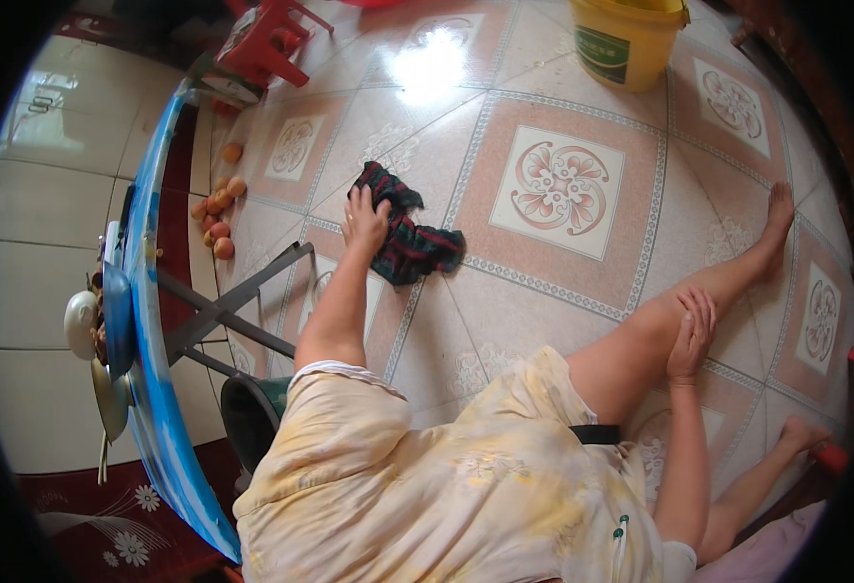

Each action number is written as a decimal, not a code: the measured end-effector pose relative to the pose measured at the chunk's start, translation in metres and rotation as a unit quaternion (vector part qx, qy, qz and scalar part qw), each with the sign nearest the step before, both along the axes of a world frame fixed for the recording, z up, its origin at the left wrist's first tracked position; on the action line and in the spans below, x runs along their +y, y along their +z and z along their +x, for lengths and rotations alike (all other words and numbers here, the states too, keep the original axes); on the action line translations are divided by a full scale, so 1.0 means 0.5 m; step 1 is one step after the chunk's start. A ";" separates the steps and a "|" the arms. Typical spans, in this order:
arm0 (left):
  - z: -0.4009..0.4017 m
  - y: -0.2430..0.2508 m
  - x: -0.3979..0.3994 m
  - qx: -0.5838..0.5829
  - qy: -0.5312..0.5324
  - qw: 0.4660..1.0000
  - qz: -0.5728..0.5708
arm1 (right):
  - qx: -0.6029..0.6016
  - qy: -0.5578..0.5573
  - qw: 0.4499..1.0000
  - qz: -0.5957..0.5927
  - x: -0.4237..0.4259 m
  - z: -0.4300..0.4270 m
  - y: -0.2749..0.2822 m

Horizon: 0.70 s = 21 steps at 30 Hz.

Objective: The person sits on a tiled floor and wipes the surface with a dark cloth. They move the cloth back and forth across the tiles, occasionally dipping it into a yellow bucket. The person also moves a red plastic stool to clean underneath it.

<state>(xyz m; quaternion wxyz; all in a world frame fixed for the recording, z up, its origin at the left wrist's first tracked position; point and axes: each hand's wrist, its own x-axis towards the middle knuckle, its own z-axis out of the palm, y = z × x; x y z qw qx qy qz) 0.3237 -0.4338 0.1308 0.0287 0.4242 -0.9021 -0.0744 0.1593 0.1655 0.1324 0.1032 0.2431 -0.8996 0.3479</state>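
Observation:
A dark cloth with red and green stripes lies crumpled on the tiled floor. My left hand reaches down onto its upper left part, fingers spread over the fabric; whether they pinch it is hard to tell. My right hand rests on my bare lower leg just below the knee, fingers spread a little and holding no object. Patterned floor tiles surround the cloth.
Several round orange-coloured fruits lie left of the cloth. A blue-topped folding table with crossed metal legs holds dishes. Farther off are a red plastic stool and a yellow bucket. A dark green bin stands beside me; another person's leg is at right.

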 end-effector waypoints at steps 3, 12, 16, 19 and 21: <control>0.054 -0.087 0.033 -0.052 -0.028 0.998 0.016 | -0.011 -0.004 1.000 0.006 -0.002 0.009 -0.005; 0.249 -0.163 0.086 -0.066 -0.002 0.997 -0.027 | -0.029 0.012 0.999 0.010 0.003 -0.002 0.002; 0.426 -0.170 0.220 -0.053 0.071 0.996 -0.026 | -0.049 0.013 0.999 -0.005 -0.006 -0.002 0.006; 0.484 -0.167 0.366 -0.087 0.044 0.995 -0.020 | -0.062 0.018 0.998 -0.009 0.004 0.004 0.003; 0.513 -0.147 0.476 -0.101 0.028 0.994 0.021 | -0.061 0.019 0.998 -0.011 0.005 0.002 -0.001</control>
